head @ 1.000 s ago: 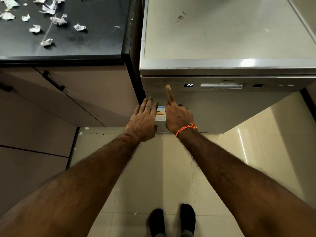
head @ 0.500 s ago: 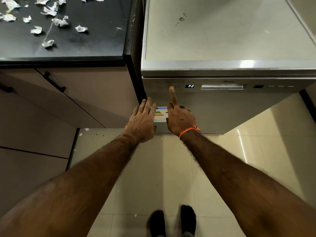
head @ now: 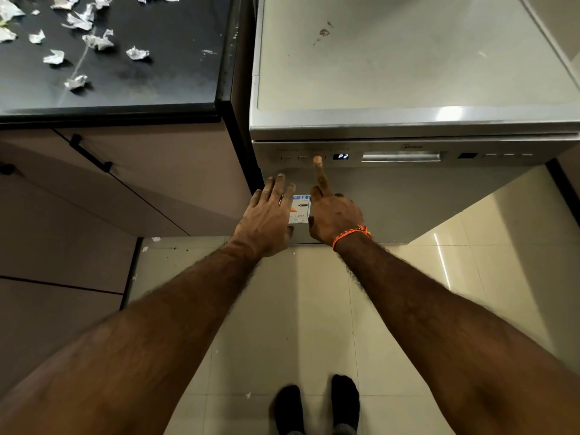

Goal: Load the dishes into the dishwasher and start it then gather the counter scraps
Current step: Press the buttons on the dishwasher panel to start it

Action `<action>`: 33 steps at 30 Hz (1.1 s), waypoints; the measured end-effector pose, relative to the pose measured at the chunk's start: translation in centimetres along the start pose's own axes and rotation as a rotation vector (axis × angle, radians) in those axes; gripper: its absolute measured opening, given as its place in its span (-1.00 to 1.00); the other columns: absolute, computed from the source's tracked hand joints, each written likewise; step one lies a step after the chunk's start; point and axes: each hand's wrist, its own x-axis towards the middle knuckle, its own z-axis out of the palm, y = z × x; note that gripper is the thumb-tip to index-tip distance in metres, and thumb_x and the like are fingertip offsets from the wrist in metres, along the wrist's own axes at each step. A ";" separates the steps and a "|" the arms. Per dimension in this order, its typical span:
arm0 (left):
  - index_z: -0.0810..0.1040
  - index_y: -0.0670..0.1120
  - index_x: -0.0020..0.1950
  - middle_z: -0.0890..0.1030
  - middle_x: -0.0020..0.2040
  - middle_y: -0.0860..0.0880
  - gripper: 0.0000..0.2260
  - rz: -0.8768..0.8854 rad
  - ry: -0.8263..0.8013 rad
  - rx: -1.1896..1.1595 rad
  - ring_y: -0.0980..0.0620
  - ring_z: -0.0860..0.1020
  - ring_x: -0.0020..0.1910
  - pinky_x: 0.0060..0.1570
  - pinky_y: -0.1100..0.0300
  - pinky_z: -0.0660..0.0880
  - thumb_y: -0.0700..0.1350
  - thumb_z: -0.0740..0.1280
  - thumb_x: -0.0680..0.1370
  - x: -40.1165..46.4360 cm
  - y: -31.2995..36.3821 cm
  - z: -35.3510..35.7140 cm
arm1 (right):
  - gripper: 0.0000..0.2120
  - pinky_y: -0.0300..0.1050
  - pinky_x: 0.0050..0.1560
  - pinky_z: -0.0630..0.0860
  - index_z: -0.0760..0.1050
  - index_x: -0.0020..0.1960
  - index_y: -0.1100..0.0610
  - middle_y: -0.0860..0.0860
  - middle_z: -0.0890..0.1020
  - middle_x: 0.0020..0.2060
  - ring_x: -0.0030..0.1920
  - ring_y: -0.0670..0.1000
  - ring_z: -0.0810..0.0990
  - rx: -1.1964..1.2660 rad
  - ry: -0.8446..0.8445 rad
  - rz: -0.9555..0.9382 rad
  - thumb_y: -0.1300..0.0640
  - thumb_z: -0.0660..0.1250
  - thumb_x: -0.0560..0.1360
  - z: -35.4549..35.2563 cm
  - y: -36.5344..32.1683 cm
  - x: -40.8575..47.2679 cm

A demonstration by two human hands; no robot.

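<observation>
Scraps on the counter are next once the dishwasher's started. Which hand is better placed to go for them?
Probably the left hand: it rests open against the dishwasher door, nearer the paper scraps on the black counter. The right hand has its index finger on the control panel.

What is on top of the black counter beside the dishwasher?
Crumpled white paper scraps lie scattered on the black counter. The frame cuts off the counter's far and left parts, so more cannot be seen.

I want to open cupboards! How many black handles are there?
2: one handle under the black counter, another handle cut off at the left edge. More may lie outside the picture.
</observation>
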 end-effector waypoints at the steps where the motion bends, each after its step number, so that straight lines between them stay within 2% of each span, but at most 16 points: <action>1: -0.14 -0.10 0.67 -0.21 0.66 -0.17 -0.15 -0.003 -0.002 -0.001 -0.19 -0.22 0.63 0.51 -0.10 -0.22 0.08 0.35 0.59 0.0 0.0 0.0 | -0.20 -0.02 -0.11 0.58 0.17 0.49 0.11 0.14 0.50 0.31 -0.11 0.14 0.62 -0.003 0.001 -0.004 0.03 0.53 0.40 0.1 0.1 0.0; 3: -0.14 -0.10 0.67 -0.21 0.66 -0.17 -0.15 -0.009 -0.011 -0.004 -0.19 -0.23 0.63 0.51 -0.10 -0.22 0.08 0.35 0.59 0.0 0.0 0.1 | -0.27 -0.02 -0.12 0.58 0.21 0.45 0.13 0.14 0.54 0.26 -0.10 0.13 0.62 -0.019 0.017 -0.005 0.01 0.50 0.43 0.1 0.2 -0.3; 6: -0.16 -0.08 0.67 -0.22 0.66 -0.16 -0.14 -0.021 -0.034 -0.005 -0.20 -0.23 0.63 0.53 -0.13 -0.20 0.08 0.35 0.59 -0.3 0.3 0.3 | -0.51 -0.04 -0.17 0.60 0.34 0.37 0.16 0.13 0.61 0.12 -0.14 0.13 0.63 -0.040 0.064 -0.014 0.01 0.39 0.54 -0.1 0.4 -0.9; 9: -0.15 -0.09 0.67 -0.21 0.66 -0.17 -0.15 -0.024 -0.032 -0.003 -0.20 -0.23 0.63 0.52 -0.12 -0.21 0.08 0.34 0.60 -0.5 0.4 0.4 | -0.59 -0.02 -0.14 0.62 0.37 0.34 0.16 0.12 0.61 0.12 -0.11 0.14 0.64 -0.050 0.045 -0.020 0.01 0.35 0.58 -0.4 0.5 -0.9; 15: -0.14 -0.11 0.67 -0.20 0.66 -0.18 -0.15 -0.015 -0.012 0.008 -0.20 -0.21 0.63 0.53 -0.11 -0.20 0.08 0.34 0.59 0.0 0.7 0.0 | -0.31 0.01 -0.08 0.60 0.24 0.42 0.10 0.14 0.53 0.26 -0.05 0.15 0.62 -0.001 -0.004 0.000 0.02 0.51 0.42 -0.1 0.3 -0.5; 18: -0.11 -0.12 0.67 -0.18 0.66 -0.19 -0.17 -0.019 0.013 0.005 -0.20 -0.19 0.64 0.54 -0.11 -0.18 0.09 0.33 0.60 0.0 0.7 -0.3 | -0.42 -0.01 -0.12 0.59 0.34 0.38 0.13 0.12 0.57 0.20 -0.09 0.13 0.63 -0.047 0.059 -0.003 0.00 0.48 0.46 0.2 -0.2 -0.8; 20: -0.13 -0.11 0.67 -0.19 0.66 -0.19 -0.16 -0.026 0.002 0.006 -0.20 -0.20 0.64 0.54 -0.12 -0.18 0.10 0.33 0.60 -0.1 0.5 -0.4 | -0.40 -0.03 -0.19 0.55 0.34 0.41 0.14 0.11 0.57 0.20 -0.15 0.12 0.62 -0.074 0.084 -0.042 0.01 0.47 0.47 0.2 -0.6 -0.5; 24: -0.12 -0.10 0.67 -0.18 0.66 -0.18 -0.16 -0.047 -0.011 -0.002 -0.20 -0.21 0.63 0.55 -0.15 -0.17 0.10 0.34 0.60 -0.4 -0.2 -0.6 | -0.47 -0.03 -0.21 0.55 0.37 0.37 0.12 0.10 0.63 0.01 -0.19 0.09 0.59 -0.092 0.035 -0.051 -0.04 0.45 0.51 -0.2 -1.0 0.0; 25: -0.11 -0.10 0.67 -0.18 0.66 -0.18 -0.17 -0.047 -0.010 -0.003 -0.20 -0.21 0.63 0.55 -0.16 -0.16 0.10 0.34 0.60 -0.4 -0.4 -0.6 | -0.45 -0.03 -0.22 0.53 0.35 0.39 0.11 0.11 0.62 -0.01 -0.21 0.08 0.56 -0.092 0.028 -0.039 -0.04 0.45 0.51 -0.1 -1.0 0.1; 27: -0.11 -0.10 0.67 -0.19 0.66 -0.18 -0.17 -0.047 -0.007 -0.003 -0.20 -0.21 0.63 0.55 -0.17 -0.14 0.11 0.34 0.60 -0.3 -0.6 -0.6 | -0.28 -0.05 -0.26 0.49 0.20 0.49 0.10 0.12 0.61 -0.03 -0.26 0.07 0.48 -0.068 0.016 -0.024 0.02 0.49 0.47 0.1 -1.1 0.2; 29: -0.12 -0.10 0.67 -0.19 0.66 -0.18 -0.16 -0.044 -0.002 -0.002 -0.20 -0.21 0.63 0.56 -0.17 -0.13 0.11 0.34 0.60 -0.2 -0.7 -0.6 | -0.18 -0.03 -0.25 0.53 0.13 0.53 0.09 0.14 0.60 -0.04 -0.25 0.09 0.51 -0.048 0.006 -0.016 0.06 0.53 0.43 0.3 -1.3 0.4; 33: -0.13 -0.11 0.66 -0.19 0.66 -0.18 -0.14 -0.048 -0.016 0.009 -0.19 -0.21 0.63 0.59 -0.19 -0.10 0.10 0.36 0.59 -0.2 -0.7 -0.7 | -0.24 0.01 -0.18 0.56 0.19 0.51 0.15 0.17 0.59 0.07 -0.19 0.13 0.59 0.001 0.040 0.000 0.05 0.51 0.45 0.3 -2.5 0.0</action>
